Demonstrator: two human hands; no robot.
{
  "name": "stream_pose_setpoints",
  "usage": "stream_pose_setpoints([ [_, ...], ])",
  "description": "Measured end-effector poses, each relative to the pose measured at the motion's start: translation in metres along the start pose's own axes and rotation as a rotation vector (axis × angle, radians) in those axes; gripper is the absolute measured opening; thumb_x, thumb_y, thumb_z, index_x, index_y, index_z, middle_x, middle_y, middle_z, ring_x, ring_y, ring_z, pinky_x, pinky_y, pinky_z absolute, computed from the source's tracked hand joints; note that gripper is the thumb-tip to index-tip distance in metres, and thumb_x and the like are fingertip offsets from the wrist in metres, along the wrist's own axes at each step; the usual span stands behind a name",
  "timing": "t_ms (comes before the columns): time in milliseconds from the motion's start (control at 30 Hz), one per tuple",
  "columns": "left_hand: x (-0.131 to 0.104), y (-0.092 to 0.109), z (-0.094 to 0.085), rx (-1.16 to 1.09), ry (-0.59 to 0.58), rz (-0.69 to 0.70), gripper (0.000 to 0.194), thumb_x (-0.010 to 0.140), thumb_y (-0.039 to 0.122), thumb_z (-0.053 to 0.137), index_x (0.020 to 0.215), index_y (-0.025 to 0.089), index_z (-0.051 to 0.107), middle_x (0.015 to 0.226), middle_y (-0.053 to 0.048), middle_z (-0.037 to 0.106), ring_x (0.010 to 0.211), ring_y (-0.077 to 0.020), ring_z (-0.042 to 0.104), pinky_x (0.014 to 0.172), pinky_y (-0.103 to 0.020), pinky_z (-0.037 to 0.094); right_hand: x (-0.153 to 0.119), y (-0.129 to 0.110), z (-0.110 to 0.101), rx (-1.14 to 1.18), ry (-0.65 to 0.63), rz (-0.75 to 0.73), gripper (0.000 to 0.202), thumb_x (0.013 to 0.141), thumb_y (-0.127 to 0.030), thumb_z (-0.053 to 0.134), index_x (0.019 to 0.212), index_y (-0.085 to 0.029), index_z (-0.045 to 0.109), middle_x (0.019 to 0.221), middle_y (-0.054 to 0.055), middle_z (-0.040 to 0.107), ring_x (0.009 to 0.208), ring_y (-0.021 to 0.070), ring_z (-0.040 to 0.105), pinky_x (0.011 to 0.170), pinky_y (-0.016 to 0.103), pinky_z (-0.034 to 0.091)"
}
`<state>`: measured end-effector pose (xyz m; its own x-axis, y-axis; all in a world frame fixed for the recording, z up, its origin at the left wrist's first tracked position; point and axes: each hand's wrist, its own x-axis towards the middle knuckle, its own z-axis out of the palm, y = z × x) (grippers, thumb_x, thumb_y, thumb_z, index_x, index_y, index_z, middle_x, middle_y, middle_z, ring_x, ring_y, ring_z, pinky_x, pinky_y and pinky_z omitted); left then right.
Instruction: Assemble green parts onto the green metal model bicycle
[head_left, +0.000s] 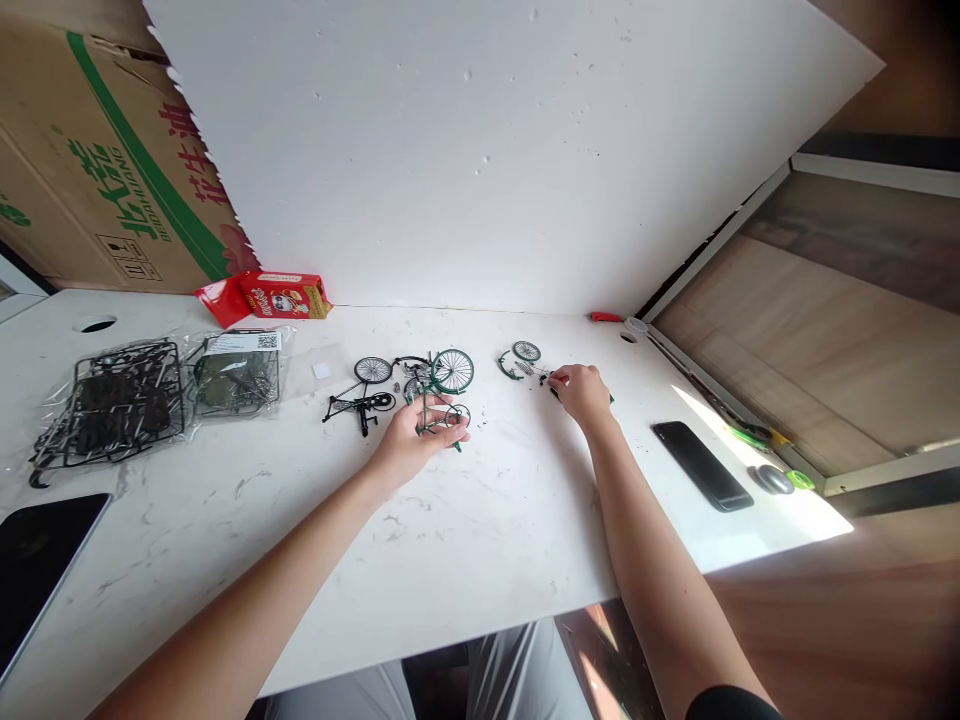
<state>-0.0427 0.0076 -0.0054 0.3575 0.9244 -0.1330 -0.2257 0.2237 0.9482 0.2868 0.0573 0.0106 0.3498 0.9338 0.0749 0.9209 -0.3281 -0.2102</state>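
Note:
My left hand [412, 435] is closed around a green miniature bicycle frame [433, 412], held low over the table. Close behind that hand are a green-rimmed wheel [453, 371] and a black wheel [373, 370], with a black bicycle frame part [361, 404] to its left. Further right, my right hand [583, 395] is down at a cluster of small dark parts [541, 378]. Its thumb and finger are pinched together; whatever they grip is too small to name. Near its fingertips lie a loose spoked wheel [527, 351] and a curved green piece [509, 369].
Bagged black part frames [127, 400] and a second clear bag [236, 375] lie left, with a red box [289, 296] behind. A tablet [45, 560] rests at the left edge. At right are a phone [701, 465] and a grey mouse-like object [772, 479]. A white panel [480, 160] stands behind.

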Motion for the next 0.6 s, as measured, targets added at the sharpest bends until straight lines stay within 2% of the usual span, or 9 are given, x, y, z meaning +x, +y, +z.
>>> stream_pose_setpoints([
  [133, 0.001, -0.001, 0.001, 0.037, -0.016, 0.028, 0.063, 0.074, 0.039, 0.095, 0.122, 0.019, 0.059, 0.11, -0.009, 0.078, 0.095, -0.0239, 0.079, 0.095, -0.043, 0.059, 0.001, -0.002, 0.004, -0.048, -0.025, 0.009, 0.029, 0.106, -0.026, 0.051, 0.112, -0.016, 0.077, 0.114, 0.019, 0.075, 0.132, 0.0352, 0.052, 0.078, 0.037, 0.047],
  [233, -0.001, 0.001, 0.002, 0.107, -0.027, 0.045, 0.065, 0.073, 0.033, 0.096, 0.125, 0.02, 0.058, 0.114, -0.009, 0.077, 0.094, -0.0197, 0.075, 0.091, -0.039, 0.057, 0.003, -0.004, 0.009, -0.087, -0.036, 0.014, 0.033, 0.108, -0.025, 0.044, 0.115, -0.012, 0.074, 0.121, 0.023, 0.071, 0.13, 0.0375, 0.051, 0.086, 0.04, 0.047],
  [333, -0.003, 0.002, 0.003, 0.086, -0.076, 0.039, 0.069, 0.072, 0.029, 0.096, 0.128, 0.021, 0.056, 0.117, -0.009, 0.076, 0.091, -0.0167, 0.072, 0.089, -0.036, 0.056, 0.004, -0.006, 0.012, -0.121, -0.036, 0.019, 0.035, 0.109, -0.024, 0.041, 0.116, -0.009, 0.072, 0.125, 0.025, 0.069, 0.128, 0.0389, 0.052, 0.095, 0.044, 0.045],
  [433, -0.004, 0.003, 0.004, 0.042, -0.117, 0.031, 0.072, 0.069, 0.026, 0.098, 0.126, 0.021, 0.054, 0.116, -0.009, 0.074, 0.09, -0.0163, 0.072, 0.088, -0.036, 0.057, 0.005, -0.008, 0.011, -0.139, -0.027, 0.02, 0.033, 0.108, -0.024, 0.043, 0.113, -0.012, 0.073, 0.121, 0.023, 0.07, 0.127, 0.0385, 0.052, 0.097, 0.046, 0.045],
  [600, -0.004, 0.003, 0.006, 0.066, -0.116, 0.041, 0.067, 0.07, 0.024, 0.096, 0.122, 0.021, 0.054, 0.112, -0.008, 0.075, 0.086, -0.0136, 0.068, 0.085, -0.033, 0.055, 0.005, -0.008, 0.007, -0.15, -0.023, 0.014, 0.027, 0.106, -0.026, 0.048, 0.104, -0.017, 0.073, 0.109, 0.019, 0.071, 0.123, 0.036, 0.053, 0.095, 0.044, 0.044],
])
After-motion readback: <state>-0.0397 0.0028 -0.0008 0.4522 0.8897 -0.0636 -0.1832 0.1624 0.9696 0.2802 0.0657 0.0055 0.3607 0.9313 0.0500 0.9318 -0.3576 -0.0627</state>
